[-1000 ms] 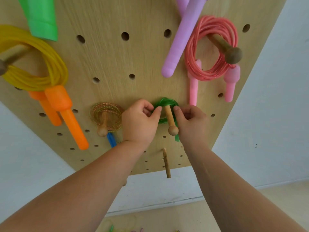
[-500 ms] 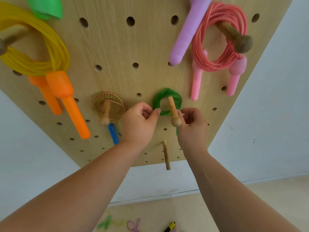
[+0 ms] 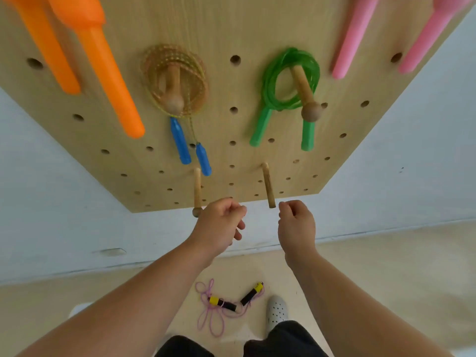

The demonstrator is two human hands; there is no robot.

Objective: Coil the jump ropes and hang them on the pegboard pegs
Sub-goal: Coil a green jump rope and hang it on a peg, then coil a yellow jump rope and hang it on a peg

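Left hand (image 3: 219, 228), right hand (image 3: 296, 225) empty, fingers (image 3: 235, 212) loose, half curled. Purple rope (image 3: 226, 305) on floor (image 3: 386, 292), straight down between arms, bit nearer left hand. Handles splay in V.

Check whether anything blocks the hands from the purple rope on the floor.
Nothing visible does. The left hand and right hand hang empty; the purple rope lies on the floor below them, beside a white shoe, not under it.

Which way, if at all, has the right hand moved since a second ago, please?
Yes: the right hand dropped from the green rope's peg to below the pegboard.
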